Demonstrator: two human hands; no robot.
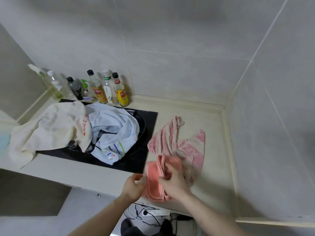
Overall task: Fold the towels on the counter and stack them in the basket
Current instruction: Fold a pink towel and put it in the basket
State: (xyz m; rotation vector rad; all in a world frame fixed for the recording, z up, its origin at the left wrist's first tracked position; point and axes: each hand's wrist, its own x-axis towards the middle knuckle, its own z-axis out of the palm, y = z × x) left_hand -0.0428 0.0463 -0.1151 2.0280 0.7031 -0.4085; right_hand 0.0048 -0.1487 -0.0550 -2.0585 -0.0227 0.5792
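Head view: coral towel (154,174) bunched in both hands' grip

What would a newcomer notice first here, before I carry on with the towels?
Both hands, left hand and right hand, grip a coral towel at the counter's front edge. Beside it a pink patterned towel lies crumpled on the counter. To the left, a cream towel and a light blue towel are heaped over the black stovetop.
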